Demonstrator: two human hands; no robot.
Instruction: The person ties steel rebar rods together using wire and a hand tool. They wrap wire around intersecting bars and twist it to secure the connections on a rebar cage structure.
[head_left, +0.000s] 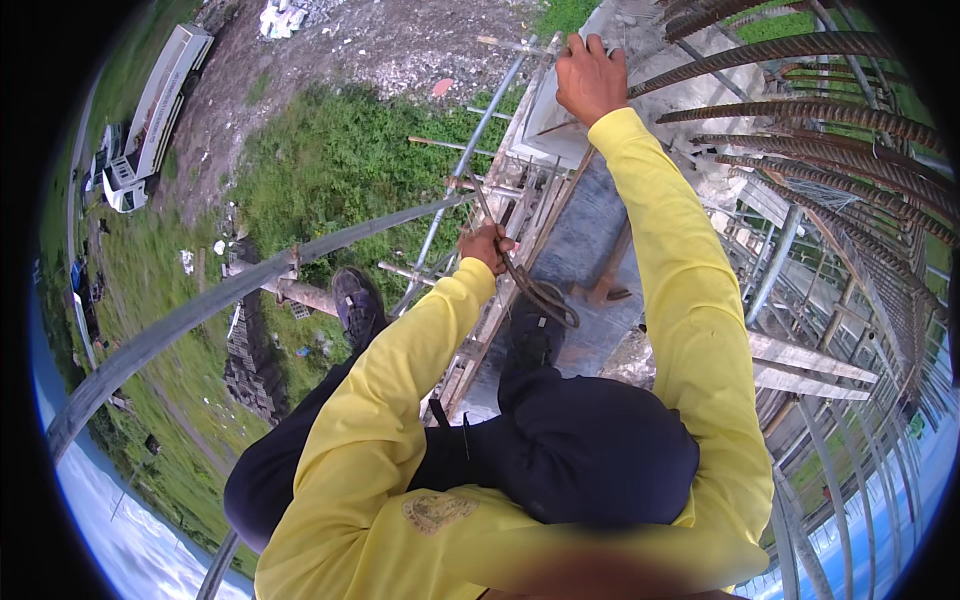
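My left hand (487, 246) is closed round a thin, dark rod or cord (484, 199), whose looped lower end (551, 296) hangs over the dark formwork board. A claw hammer (609, 270) with a rusty look lies on that board (574, 225), to the right of the loops. Higher up, my right hand (592, 79) rests with bent fingers at the top edge of a pale concrete or board block (555, 124). What its fingertips grip, if anything, is hidden.
Ribbed steel rebars (795, 112) jut out at the upper right. A scaffold pipe (217, 296) crosses on the left, above grass far below. One shoe (358, 300) is on a pipe, the other (536, 330) on the board. A truck (157, 105) stands on the ground.
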